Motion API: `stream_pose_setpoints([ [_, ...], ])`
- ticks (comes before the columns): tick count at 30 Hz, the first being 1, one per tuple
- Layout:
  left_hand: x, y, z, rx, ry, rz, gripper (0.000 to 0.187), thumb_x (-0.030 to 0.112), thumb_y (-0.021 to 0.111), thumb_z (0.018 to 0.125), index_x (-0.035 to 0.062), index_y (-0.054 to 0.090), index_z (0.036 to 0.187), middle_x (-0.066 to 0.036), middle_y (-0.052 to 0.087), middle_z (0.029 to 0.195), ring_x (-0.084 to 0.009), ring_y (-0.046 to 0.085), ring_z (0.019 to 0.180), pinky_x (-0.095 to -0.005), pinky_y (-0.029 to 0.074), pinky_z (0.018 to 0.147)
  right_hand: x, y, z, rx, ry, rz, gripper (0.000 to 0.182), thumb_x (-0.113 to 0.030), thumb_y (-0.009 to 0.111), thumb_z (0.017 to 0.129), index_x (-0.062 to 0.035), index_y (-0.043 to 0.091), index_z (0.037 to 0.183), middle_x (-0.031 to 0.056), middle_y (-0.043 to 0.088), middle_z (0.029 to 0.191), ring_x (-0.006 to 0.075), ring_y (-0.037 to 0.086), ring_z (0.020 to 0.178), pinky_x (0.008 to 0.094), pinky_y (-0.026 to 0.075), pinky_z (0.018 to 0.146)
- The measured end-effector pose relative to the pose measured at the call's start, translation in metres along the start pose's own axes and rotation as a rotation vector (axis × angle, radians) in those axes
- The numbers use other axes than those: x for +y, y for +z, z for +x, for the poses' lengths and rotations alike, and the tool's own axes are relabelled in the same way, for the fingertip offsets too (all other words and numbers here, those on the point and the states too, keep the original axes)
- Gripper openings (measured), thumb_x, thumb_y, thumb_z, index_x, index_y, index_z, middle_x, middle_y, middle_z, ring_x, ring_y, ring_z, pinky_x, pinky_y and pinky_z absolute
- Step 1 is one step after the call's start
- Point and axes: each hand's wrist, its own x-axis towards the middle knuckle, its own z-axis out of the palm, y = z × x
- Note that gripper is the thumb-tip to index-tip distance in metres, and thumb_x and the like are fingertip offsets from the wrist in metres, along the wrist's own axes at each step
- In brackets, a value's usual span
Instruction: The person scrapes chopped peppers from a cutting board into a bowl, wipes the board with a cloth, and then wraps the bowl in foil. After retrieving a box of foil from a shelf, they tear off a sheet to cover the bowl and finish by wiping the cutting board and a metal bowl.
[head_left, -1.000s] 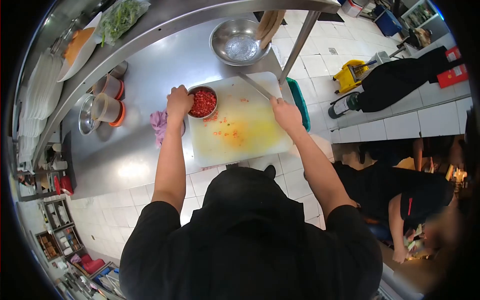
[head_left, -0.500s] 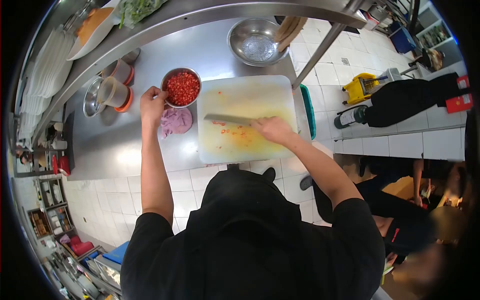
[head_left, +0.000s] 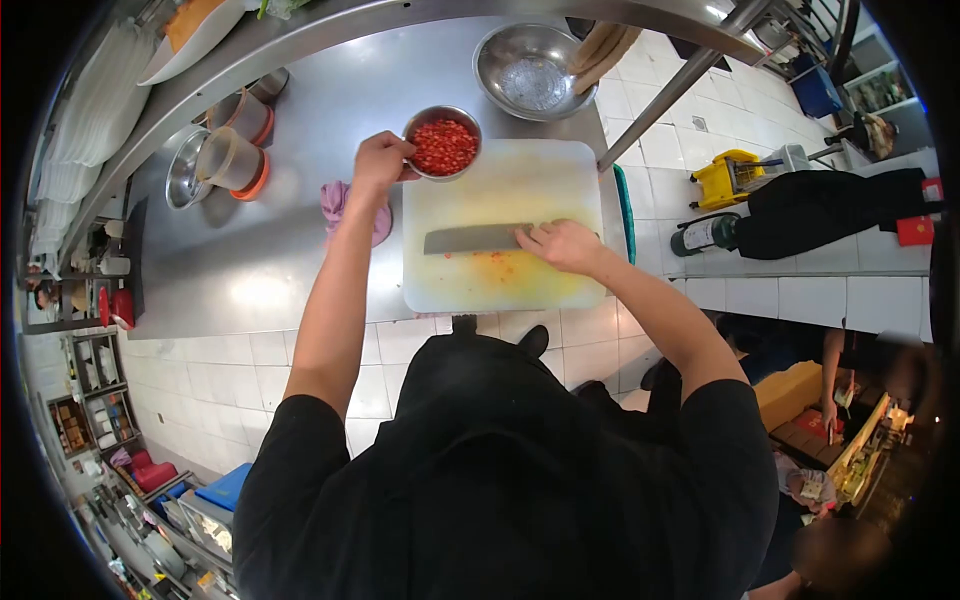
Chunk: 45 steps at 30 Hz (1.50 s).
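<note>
My left hand grips the rim of a small metal bowl filled with chopped red peppers. The bowl overlaps the far left corner of a white cutting board stained yellow. In my right hand is a kitchen knife with a broad blade, pointing left, low over the board's middle. Its flat side faces up, fingers closed around the handle end. Scattered red bits lie just on the near side of the blade. A crumpled purple cloth sits left of the board, partly behind my left forearm.
A large metal bowl stands beyond the board, with a brown cloth-like item at its rim. Plastic tubs and another metal bowl are at the left. A steel shelf crosses above the counter. People work at the lower right.
My left hand has carried the bowl rightward, from beside the board to over its far left corner. The knife blade has turned flatter, and fewer red bits show on the board.
</note>
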Motion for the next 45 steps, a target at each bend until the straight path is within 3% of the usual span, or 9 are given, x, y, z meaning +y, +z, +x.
stream_pose_setpoints([
  [9,-0.079,0.034,-0.023,0.127,0.032,-0.037,0.022,0.017,0.065,0.097,-0.0035,0.066,0.091,-0.01,0.067,0.082,-0.0254,0.07,0.074,-0.0399,0.064,0.068,-0.058,-0.039,-0.059,0.105,0.407,0.245,0.032,-0.014,0.059,0.09,-0.0072,0.063,0.121,0.0051,0.063,0.08,0.0229,0.069,0.073,0.037,0.055,0.062],
  [14,-0.134,0.045,-0.101,0.172,0.503,0.862,0.047,0.028,0.053,0.103,-0.0043,0.056,0.137,-0.031,0.054,0.142,-0.0484,0.056,0.126,-0.0546,0.041,0.112,-0.077,-0.026,-0.068,0.092,0.643,0.165,0.027,-0.013,0.06,0.089,-0.0051,0.062,0.115,0.0099,0.066,0.082,0.0263,0.071,0.07,0.0393,0.056,0.06],
  [17,-0.16,0.077,-0.13,0.203,0.506,1.037,0.056,0.027,0.05,0.103,-0.0071,0.044,0.147,-0.032,0.04,0.155,-0.0457,0.037,0.146,-0.052,0.027,0.122,-0.096,-0.033,-0.049,-0.008,0.595,0.226,0.025,-0.013,0.06,0.089,-0.0039,0.062,0.112,0.0117,0.068,0.085,0.0294,0.071,0.071,0.0414,0.057,0.06],
  [20,-0.162,0.095,-0.142,0.157,0.519,0.931,0.059,0.028,0.049,0.104,-0.0107,0.04,0.148,-0.032,0.04,0.156,-0.0462,0.031,0.149,-0.0506,0.021,0.125,-0.114,-0.033,-0.034,0.04,0.62,0.389,0.02,-0.014,0.059,0.092,-0.0037,0.06,0.109,0.0133,0.069,0.084,0.0332,0.072,0.072,0.045,0.057,0.06],
  [27,-0.127,0.101,-0.159,-0.196,0.375,0.531,0.049,0.021,0.048,0.105,-0.0063,0.046,0.146,-0.03,0.051,0.147,-0.043,0.044,0.142,-0.0488,0.033,0.121,-0.117,-0.092,-0.038,0.251,0.861,0.554,0.018,-0.018,0.056,0.099,-0.0023,0.057,0.106,0.0179,0.07,0.083,0.0374,0.071,0.071,0.0496,0.056,0.06],
  [30,-0.123,0.088,-0.163,-0.091,0.392,0.47,0.049,0.024,0.051,0.105,-0.0033,0.049,0.146,-0.029,0.054,0.146,-0.0411,0.046,0.141,-0.0492,0.035,0.119,-0.112,-0.085,-0.036,0.242,0.942,0.613,0.017,-0.016,0.054,0.098,-0.0004,0.055,0.105,0.0218,0.07,0.082,0.0405,0.07,0.071,0.0526,0.056,0.062],
  [32,-0.127,0.08,-0.163,-0.053,0.462,0.655,0.051,0.026,0.052,0.104,-0.0038,0.048,0.146,-0.028,0.053,0.146,-0.0408,0.045,0.142,-0.0487,0.034,0.12,-0.096,-0.059,-0.029,-0.206,0.926,0.588,0.017,-0.014,0.049,0.098,0.001,0.052,0.104,0.0246,0.07,0.079,0.0438,0.07,0.072,0.0568,0.055,0.066],
  [40,-0.143,0.097,-0.154,-0.075,0.64,0.973,0.066,0.038,0.061,0.099,-0.0046,0.045,0.148,-0.029,0.047,0.152,-0.0436,0.042,0.144,-0.0476,0.03,0.123,-0.091,-0.056,-0.029,-0.078,0.968,0.663,0.019,-0.014,0.048,0.098,0.0015,0.054,0.106,0.0276,0.069,0.08,0.0475,0.07,0.078,0.0577,0.055,0.072],
  [45,-0.136,0.102,-0.152,-0.396,0.673,0.884,0.063,0.035,0.063,0.098,-0.0041,0.049,0.145,-0.027,0.044,0.156,-0.0393,0.039,0.147,-0.0447,0.033,0.122,-0.1,-0.063,-0.055,-0.08,1.061,0.576,0.017,-0.013,0.05,0.096,-0.0004,0.056,0.107,0.0243,0.071,0.08,0.0453,0.071,0.074,0.0559,0.056,0.069],
])
